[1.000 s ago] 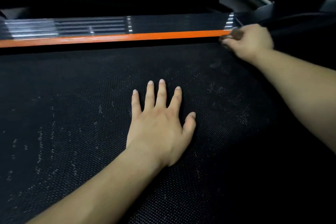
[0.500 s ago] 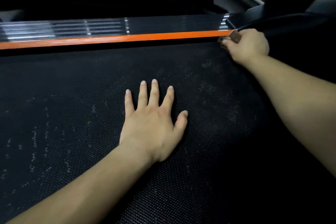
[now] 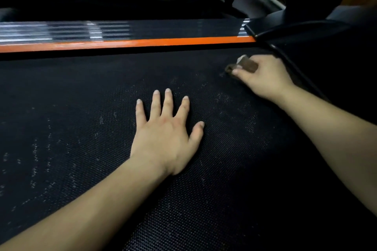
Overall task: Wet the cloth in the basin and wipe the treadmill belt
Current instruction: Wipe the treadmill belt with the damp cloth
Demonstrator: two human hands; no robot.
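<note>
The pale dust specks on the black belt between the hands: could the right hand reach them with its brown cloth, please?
Probably yes: the right hand holds the brown cloth on the black belt just beyond the pale specks, nothing lying between; the left hand rests flat aside.

One treadmill belt [image 3: 81, 128], one brown cloth [image 3: 245, 65], two bare hands, namely one left hand [image 3: 165, 138] and one right hand [image 3: 263, 77], one orange edge strip [image 3: 142, 43], one ribbed side rail [image 3: 142, 29], one black corner cover [image 3: 271, 24]
</note>
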